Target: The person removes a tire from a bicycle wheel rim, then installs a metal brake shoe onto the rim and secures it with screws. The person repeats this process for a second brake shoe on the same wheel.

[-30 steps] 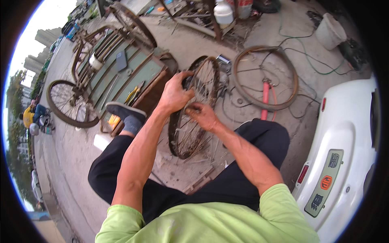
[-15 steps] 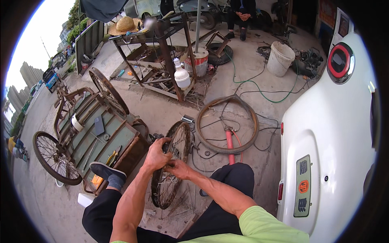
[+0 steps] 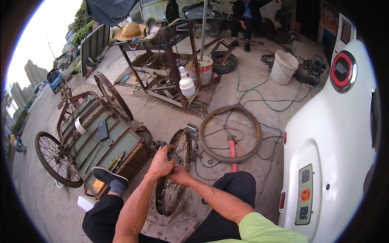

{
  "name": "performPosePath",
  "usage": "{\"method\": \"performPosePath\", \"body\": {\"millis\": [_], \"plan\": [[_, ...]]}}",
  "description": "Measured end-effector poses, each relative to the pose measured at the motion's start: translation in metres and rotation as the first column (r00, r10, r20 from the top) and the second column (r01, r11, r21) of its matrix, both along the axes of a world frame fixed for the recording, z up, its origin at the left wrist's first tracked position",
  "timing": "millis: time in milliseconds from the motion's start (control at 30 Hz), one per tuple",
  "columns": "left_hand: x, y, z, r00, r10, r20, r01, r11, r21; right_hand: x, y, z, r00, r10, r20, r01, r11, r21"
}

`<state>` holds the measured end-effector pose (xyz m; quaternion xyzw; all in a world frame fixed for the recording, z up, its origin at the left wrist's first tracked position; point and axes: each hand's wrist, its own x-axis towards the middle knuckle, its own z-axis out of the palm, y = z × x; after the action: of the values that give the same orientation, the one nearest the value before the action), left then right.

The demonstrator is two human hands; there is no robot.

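A rusty spoked wheel point(image 3: 171, 195) stands upright and leaning between my legs. My left hand point(image 3: 161, 163) is closed at the wheel's near side, its fingers bent at the spokes. Up against it, my right hand point(image 3: 180, 175) is curled among the spokes, its fingertips mostly hidden. What the two hands pinch is too small or covered to make out. Loose thin spokes point(image 3: 184, 207) lie on the ground by the wheel's lower rim.
An overturned tricycle cart point(image 3: 93, 133) lies at the left, with pliers point(image 3: 116, 161) and a phone point(image 3: 103, 130) on it. At the right are a bare tire point(image 3: 259, 137), a red pump point(image 3: 232, 152) and a white car point(image 3: 324, 133). A person point(image 3: 245, 20) sits behind.
My right hand has shifted in closer beneath the left, hiding its fingertips more. The view has tilted slightly, so everything sits a little lower and further right. The seated person's hands have moved apart.
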<state>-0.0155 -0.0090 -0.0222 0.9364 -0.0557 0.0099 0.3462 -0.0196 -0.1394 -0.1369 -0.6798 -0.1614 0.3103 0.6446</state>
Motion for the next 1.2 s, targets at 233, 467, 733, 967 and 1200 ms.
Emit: {"method": "performPosePath", "body": {"millis": [233,467,733,967,1200], "plan": [[0.007,-0.008,-0.006,0.995,0.045,-0.091,-0.061,0.982,-0.177,0.004,-0.009,-0.016,0.999,-0.034,-0.039,0.039,0.991,0.131],[0.013,-0.001,-0.016,0.991,0.116,-0.073,-0.133,0.947,-0.294,0.001,-0.010,0.005,0.995,-0.069,-0.069,0.079,0.985,0.156],[0.028,-0.004,-0.025,0.981,0.167,-0.100,-0.193,0.890,-0.413,-0.003,-0.017,-0.010,0.953,-0.259,-0.155,0.289,0.933,0.216],[0.031,-0.020,-0.011,0.974,0.209,-0.084,-0.225,0.913,-0.339,-0.022,-0.029,0.051,0.937,-0.216,0.274,0.251,0.962,-0.103],[0.015,-0.019,-0.048,0.982,0.191,-0.009,-0.155,0.767,-0.623,-0.011,-0.031,0.023,0.923,-0.308,0.233,0.333,0.940,-0.077]]}}
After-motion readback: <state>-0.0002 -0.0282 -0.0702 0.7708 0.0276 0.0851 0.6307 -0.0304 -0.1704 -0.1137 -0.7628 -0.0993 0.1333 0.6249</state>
